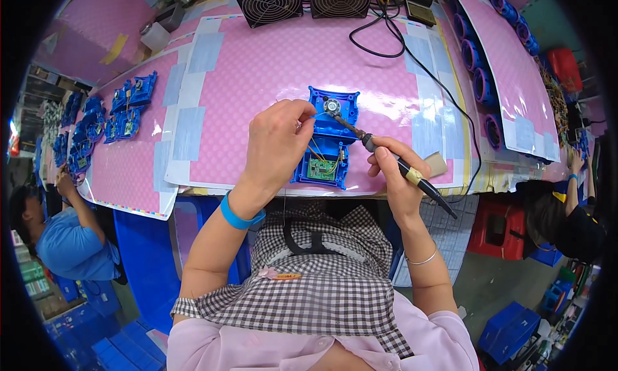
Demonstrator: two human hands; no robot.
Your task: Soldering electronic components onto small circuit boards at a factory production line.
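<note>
My right hand (400, 171) grips a black soldering iron (412, 174) with a yellowish band on its handle. The iron's tip reaches the round speaker (332, 107) in the upper half of an opened blue plastic housing (347, 127). My left hand (278, 136) is closed in a pinch just left of the speaker. From its fingertips a thin strand, seemingly solder wire (322, 114), runs toward the iron's tip. In the housing's lower half lies a green circuit board (322, 169), with orange and yellow wires (317, 149) leading up from it.
Two black fans (269, 4) stand at the table's far edge. The iron's black cable (450, 94) curves down the right side. More blue housings (129, 107) lie at left, and blue rings (481, 84) line a rack at right. Other people (74, 242) work on both sides.
</note>
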